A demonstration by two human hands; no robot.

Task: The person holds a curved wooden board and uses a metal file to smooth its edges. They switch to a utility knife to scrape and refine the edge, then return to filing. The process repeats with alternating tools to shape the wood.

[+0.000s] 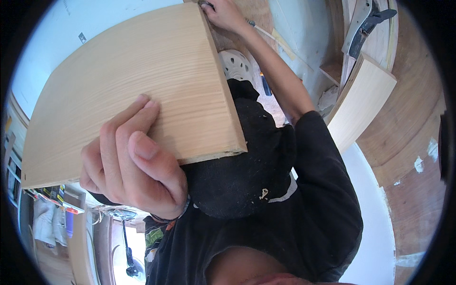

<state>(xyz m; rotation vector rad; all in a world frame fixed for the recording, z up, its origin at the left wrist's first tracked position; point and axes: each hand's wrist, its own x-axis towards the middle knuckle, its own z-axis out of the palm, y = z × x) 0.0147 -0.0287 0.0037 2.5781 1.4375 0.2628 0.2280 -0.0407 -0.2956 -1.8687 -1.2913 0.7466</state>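
Note:
A broad pale wooden board (128, 80) lies tilted across my lap, with its near right corner over my black-clothed leg (228, 185). My left hand (137, 156) rests over its near edge, fingers bent with the tips on the top face and the thumb apart, steadying it. At the far end of the board's right edge, my outstretched right hand (225, 14) is closed around a small dark object (206, 4). The picture's upper edge cuts that object off, so its kind cannot be made out. The near edge of the board looks rough.
A light clog with holes (236, 65) shows below the board. To the right, a pale wood plank (363, 102) leans near a metal clamp with a black lever (365, 28). A blue-handled tool (266, 85) lies beyond my leg. Shelved goods and cloths (45, 221) are at left.

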